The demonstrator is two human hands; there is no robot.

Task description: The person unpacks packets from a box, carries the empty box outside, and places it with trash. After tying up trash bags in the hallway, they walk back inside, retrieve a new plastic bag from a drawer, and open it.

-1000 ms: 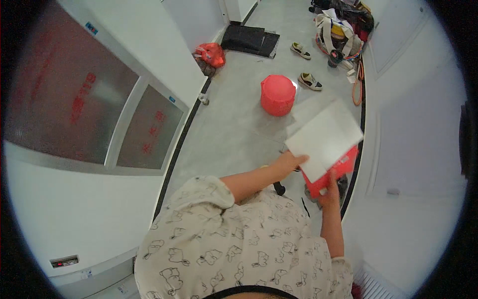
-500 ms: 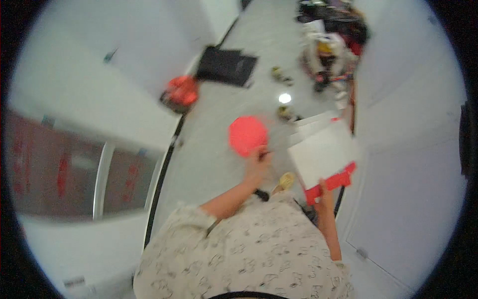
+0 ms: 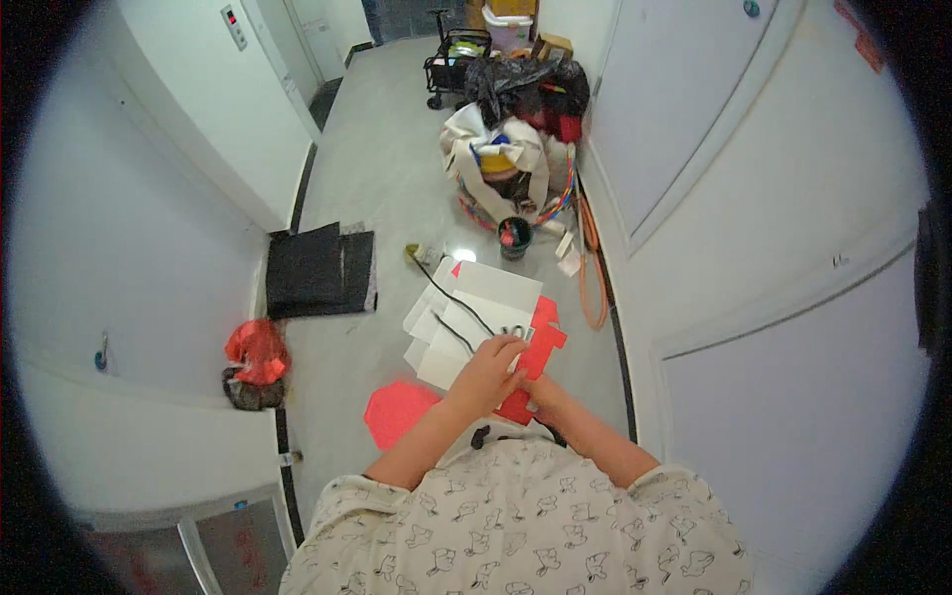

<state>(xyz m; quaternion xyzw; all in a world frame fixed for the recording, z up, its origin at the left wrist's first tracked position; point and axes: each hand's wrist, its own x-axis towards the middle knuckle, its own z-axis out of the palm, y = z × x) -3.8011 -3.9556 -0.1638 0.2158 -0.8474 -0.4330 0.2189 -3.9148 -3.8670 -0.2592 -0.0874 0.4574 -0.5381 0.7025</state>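
My right hand (image 3: 542, 395) grips the red edge of flattened cardboard (image 3: 476, 312), white on its upper face with red flaps at the side. My left hand (image 3: 486, 375) is over the cardboard, fingers bent and closed around thin black cords (image 3: 458, 295). The two cord ends trail away across the white face. Small pale and dark loops show beside the fingertips, too small to make out. Under my left forearm lies a pinkish-red octagonal flat-topped thing (image 3: 397, 412), partly covered by the arm. The right fingers are mostly hidden by the left hand.
Black mats (image 3: 307, 273) and a red plastic bag (image 3: 258, 349) lie along the left wall. Ahead on the right stand a white cloth bag (image 3: 496, 159), a dark pot (image 3: 515, 238), black bags (image 3: 526, 84) and a folding cart (image 3: 451, 69). An orange hose (image 3: 592, 263) runs by the right wall.
My left hand has come from above the octagonal thing to the cardboard, bringing the cords over it. The cardboard has come in front of me beside both hands. The view has turned.
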